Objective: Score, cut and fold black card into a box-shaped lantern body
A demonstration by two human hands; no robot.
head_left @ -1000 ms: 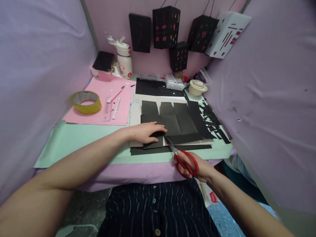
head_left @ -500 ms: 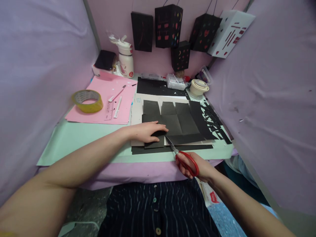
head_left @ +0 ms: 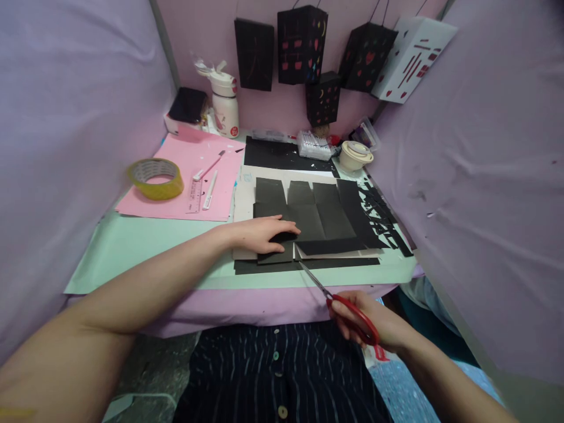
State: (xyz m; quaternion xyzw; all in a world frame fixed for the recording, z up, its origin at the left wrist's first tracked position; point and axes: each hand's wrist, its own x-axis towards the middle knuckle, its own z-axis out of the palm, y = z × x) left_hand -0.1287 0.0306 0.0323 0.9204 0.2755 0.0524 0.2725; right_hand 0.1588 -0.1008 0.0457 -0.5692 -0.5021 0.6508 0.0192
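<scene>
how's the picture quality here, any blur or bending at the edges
Head view: wide lens bows the purple cloth walls and stretches the left forearm near the bottom corner; light is soft and even, no glare, with a faint shadow under the left hand on the black paper; the right hand and red scissors look slightly smeared; the hanging paper lanterns stay sharp.

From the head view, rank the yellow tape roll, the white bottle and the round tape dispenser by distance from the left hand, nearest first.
1. Yellow tape roll, to the left of the left hand, on the pink paper.
2. Round tape dispenser, back right, by the purple cloth.
3. White bottle, at the back wall, left of centre.

The last two are fairly close in distance.
</scene>
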